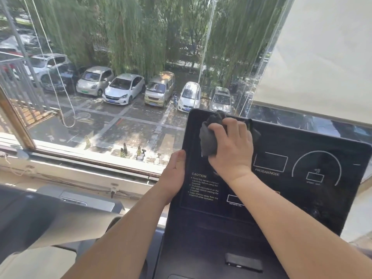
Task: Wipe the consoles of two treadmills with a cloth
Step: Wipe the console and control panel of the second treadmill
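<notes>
Right hand, grip closed on a bunched grey cloth, presses it against the upper left of the black treadmill console. Left hand clasps the console's left edge, thumb on its face.

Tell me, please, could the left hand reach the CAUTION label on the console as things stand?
Probably yes: the left hand grips the console's left edge right beside the CAUTION label, and nothing covers it; the right hand presses the cloth higher up.

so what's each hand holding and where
Right hand presses a bunched grey cloth to the console, gripping its right side. Left hand grips the console's left edge.
</notes>
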### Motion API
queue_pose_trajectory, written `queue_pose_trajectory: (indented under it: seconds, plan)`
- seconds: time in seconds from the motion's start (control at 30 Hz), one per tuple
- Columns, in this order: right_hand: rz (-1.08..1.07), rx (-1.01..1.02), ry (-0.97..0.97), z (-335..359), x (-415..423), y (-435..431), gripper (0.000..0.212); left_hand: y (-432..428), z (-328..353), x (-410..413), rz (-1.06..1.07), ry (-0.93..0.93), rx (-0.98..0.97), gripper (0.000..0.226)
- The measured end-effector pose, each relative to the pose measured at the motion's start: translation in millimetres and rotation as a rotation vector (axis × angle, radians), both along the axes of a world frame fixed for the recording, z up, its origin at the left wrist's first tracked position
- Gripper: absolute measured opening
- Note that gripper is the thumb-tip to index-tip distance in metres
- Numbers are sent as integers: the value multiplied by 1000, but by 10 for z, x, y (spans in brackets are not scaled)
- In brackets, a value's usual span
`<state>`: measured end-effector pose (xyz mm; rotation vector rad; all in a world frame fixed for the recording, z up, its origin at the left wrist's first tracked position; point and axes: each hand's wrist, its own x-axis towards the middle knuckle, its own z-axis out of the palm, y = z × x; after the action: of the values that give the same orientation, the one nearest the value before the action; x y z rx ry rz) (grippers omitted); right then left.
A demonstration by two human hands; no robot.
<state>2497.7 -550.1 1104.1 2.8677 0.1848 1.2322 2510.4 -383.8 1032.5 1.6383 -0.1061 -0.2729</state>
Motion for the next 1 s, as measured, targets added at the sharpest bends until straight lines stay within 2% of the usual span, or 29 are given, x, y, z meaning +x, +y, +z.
queue_pose_trajectory:
  seconds: [0.07, 0.17, 0.27, 0.43, 0.5, 0.6, 0.73, 0.8, 0.93, 1.0]
  plan:
    - [7, 21, 11, -247, -80, 113, 65, 1, -30, 22, -8, 0, 10, 66]
    - [84, -84, 38, -646, -260, 181, 64, 25, -23, 37, -29, 13, 16, 63]
    - [154, -198, 110, -945, -456, 104, 64, 35, -4, 35, -43, 7, 37, 70]
    - [347, -453, 177, -777, -523, -125, 44, 47, 18, 5, -51, -5, 100, 73]
    - [310, -380, 144, -488, -425, -208, 38, 80, 79, 4, -85, 18, 110, 67]
    - [126, -112, 76, -140, -270, -300, 54, 125, 248, -29, -100, 18, 152, 51]
    - [26, 51, 29, -233, -325, -165, 58, 67, 402, -69, 170, -182, 356, 36]
    - [117, -49, 81, -422, -434, -190, 61, -14, 435, -112, 220, -275, 437, 40]
    - [435, -580, 326, -324, -530, -468, 48, -152, 462, -151, 234, -450, 642, 49]
    - [435, -606, 316, -21, -398, -569, 47, -223, 522, -125, 231, -497, 756, 68]
